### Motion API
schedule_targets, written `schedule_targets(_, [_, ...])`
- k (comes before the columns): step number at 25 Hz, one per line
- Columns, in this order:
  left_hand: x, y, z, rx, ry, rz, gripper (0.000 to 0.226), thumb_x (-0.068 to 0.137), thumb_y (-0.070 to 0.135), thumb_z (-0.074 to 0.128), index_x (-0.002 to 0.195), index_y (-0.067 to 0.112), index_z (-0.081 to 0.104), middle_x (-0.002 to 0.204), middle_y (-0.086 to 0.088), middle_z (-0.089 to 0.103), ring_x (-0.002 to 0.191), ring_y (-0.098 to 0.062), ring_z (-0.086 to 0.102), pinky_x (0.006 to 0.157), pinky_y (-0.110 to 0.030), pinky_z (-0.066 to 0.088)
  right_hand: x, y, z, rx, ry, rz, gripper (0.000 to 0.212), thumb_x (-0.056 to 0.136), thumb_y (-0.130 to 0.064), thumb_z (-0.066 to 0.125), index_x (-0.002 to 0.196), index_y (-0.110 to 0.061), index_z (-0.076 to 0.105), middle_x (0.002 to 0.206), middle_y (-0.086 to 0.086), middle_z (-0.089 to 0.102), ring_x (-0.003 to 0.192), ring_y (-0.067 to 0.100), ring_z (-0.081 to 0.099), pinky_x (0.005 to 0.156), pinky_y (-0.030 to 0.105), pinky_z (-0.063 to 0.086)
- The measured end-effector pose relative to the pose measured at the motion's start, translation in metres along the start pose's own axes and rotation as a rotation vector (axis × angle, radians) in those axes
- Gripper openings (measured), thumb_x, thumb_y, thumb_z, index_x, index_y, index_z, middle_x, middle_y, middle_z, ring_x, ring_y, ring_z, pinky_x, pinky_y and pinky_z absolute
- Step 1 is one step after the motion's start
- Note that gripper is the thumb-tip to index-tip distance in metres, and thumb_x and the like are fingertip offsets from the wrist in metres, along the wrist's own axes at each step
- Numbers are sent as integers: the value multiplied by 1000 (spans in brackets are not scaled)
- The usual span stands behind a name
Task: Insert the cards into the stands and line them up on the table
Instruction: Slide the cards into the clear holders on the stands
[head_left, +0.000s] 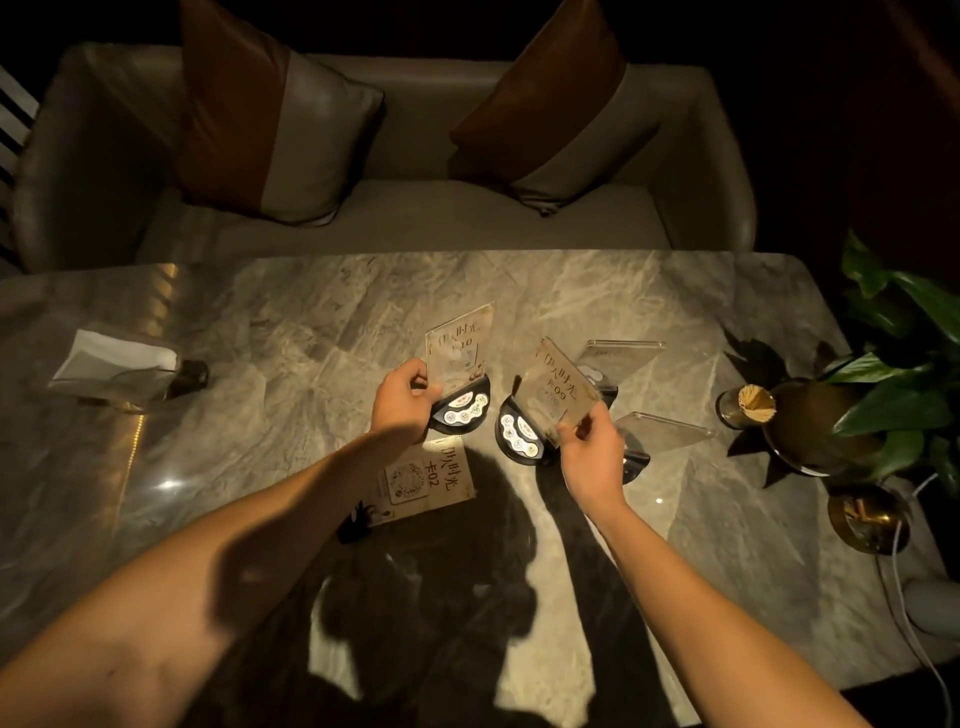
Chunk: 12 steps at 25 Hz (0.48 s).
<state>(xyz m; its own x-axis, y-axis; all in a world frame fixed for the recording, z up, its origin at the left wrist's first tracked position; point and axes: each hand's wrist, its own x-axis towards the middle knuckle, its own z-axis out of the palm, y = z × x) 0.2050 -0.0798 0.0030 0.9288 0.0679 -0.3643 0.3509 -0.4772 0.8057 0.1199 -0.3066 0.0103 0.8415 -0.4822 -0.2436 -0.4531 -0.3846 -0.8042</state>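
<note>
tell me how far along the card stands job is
Roughly midway. In hand: the left hand steadies one carded stand, the right hand another. Left: the loose card on the table, two stands that look empty, and the lining up.

Loose card (427, 480) lies before four stands (521, 434), seemingly paired.

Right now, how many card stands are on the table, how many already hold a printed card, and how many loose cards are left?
Stands with a printed card: 2, one at the left hand, marked 10, one at the right hand, marked 09
Clear stands, no readable card: 2
Loose cards lying flat: 1, marked 02
Total: 4 stands, 3 cards
</note>
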Motion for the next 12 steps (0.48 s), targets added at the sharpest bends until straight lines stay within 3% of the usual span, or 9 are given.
schedule_targets(2, [3, -3, 1, -5, 15, 29, 6, 88, 8, 66, 90, 6, 61, 94, -14, 71, 84, -30, 69, 72, -46, 60, -5, 3, 0, -22, 10, 17, 15, 94, -6, 61, 109, -6, 59, 97, 19, 70, 91, 37, 65, 82, 51, 54])
schedule_targets(5, [3, -7, -2, -21, 24, 34, 3, 88, 4, 65, 90, 3, 63, 87, -13, 71, 70, -10, 63, 64, -23, 52, -13, 5, 0, -37, 10, 49, 16, 95, -6, 62, 112, -7, 60, 88, 13, 68, 85, 32, 65, 78, 41, 50])
schedule_targets(7, [2, -10, -4, -26, 27, 52, 2, 89, 2, 64, 87, 1, 62, 78, -8, 68, 62, -1, 59, 59, -17, 46, -15, 3, -2, -26, -9, 58, 15, 96, -6, 62, 110, -11, 59, 83, 1, 64, 81, 25, 62, 76, 37, 49])
schedule_targets(9, [4, -17, -4, -37, 29, 45, 5, 88, 5, 65, 91, 1, 66, 79, -9, 68, 68, -9, 60, 62, -20, 46, -16, 1, -2, -18, -13, 81, 14, 96, -7, 63, 105, -15, 57, 81, -7, 61, 79, 19, 59, 75, 34, 46])
schedule_targets(11, [6, -26, -6, -78, -5, -26, 25, 87, 9, 69, 111, 2, 67, 91, -6, 69, 83, -17, 65, 71, -16, 50, -19, 1, 0, 3, 10, 118, 17, 94, -6, 64, 102, -16, 52, 82, -8, 60, 79, 17, 58, 77, 33, 45])
schedule_targets(12, [6, -32, -9, -55, -37, -70, 39, 85, 13, 72, 122, 3, 63, 99, -5, 69, 91, -21, 67, 78, -21, 53, -22, 3, 3, 21, 27, 151, 19, 93, -4, 64, 100, -15, 50, 83, -6, 59, 79, 18, 58, 76, 33, 45])
